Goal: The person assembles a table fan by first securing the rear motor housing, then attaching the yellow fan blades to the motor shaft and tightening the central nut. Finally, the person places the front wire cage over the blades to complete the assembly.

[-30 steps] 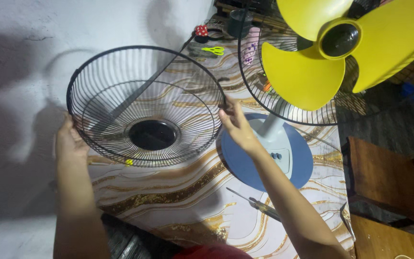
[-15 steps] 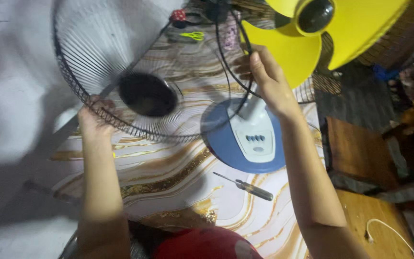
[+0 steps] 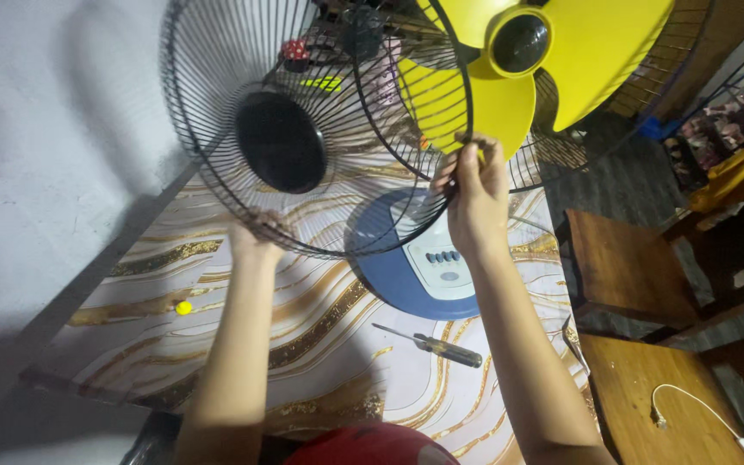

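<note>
While both hands, left hand [image 3: 256, 237] and right hand [image 3: 473, 196], grip one round black wire grille [image 3: 316, 129], three smooth yellow blades [image 3: 553, 60] stand behind it.

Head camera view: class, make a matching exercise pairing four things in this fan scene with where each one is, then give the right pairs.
Things
1. black wire fan guard
2. yellow plastic fan blades
3. screwdriver with dark handle
4. white cable

Places
A. lying on the marbled gold-and-white floor, below the round blue fan base
B. on the brown wooden table at lower right
C. held at its rim by the left hand and right hand
D. top right, behind the guard's edge

Pairs: 1-C, 2-D, 3-A, 4-B
</note>
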